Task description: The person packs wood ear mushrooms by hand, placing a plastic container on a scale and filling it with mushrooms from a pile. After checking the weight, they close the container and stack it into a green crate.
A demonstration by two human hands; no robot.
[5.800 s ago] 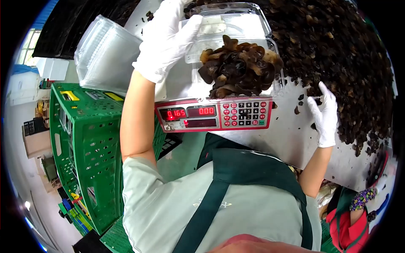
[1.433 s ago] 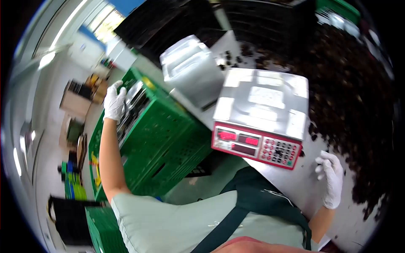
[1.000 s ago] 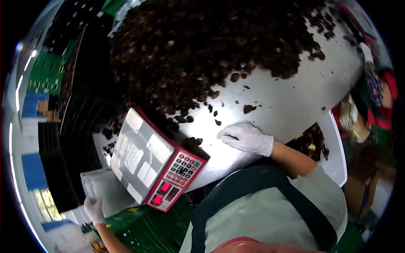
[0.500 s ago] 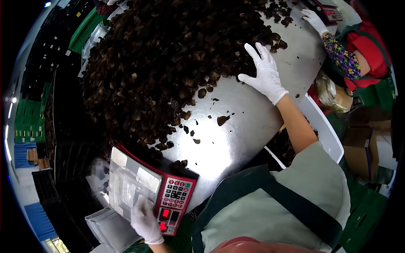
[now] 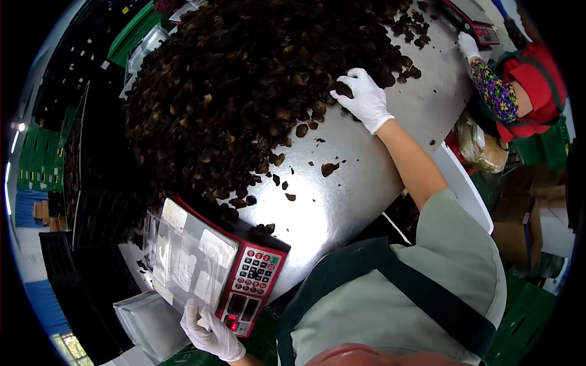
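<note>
A large heap of dark brown, curled pieces (image 5: pixel 244 91) that look like dried black fungus covers much of the metal table (image 5: pixel 360 165). My right hand (image 5: pixel 364 100), in a white glove, is at the heap's right edge, its fingers curled around a dark piece (image 5: pixel 343 89). At the lower left, a red scale (image 5: pixel 259 274) with a keypad and lit red digits carries a clear plastic container (image 5: pixel 192 265) on its plate. My left hand (image 5: pixel 210 335), also gloved, is beside the plate's near edge, fingers loosely bent and apart, with nothing visible in them.
Stacked clear containers (image 5: pixel 152 323) stand left of my left hand. A white bin (image 5: pixel 467 183) is below the table's right edge. At upper right, a co-worker's gloved hand (image 5: pixel 468 46) is near another red scale (image 5: pixel 473 24). Black crates (image 5: pixel 101 226) line the left.
My right hand has moved slightly left and closed from spread fingers onto the dark pieces. My left hand has drawn back from the scale plate. The co-worker's hand has shifted down and right.
</note>
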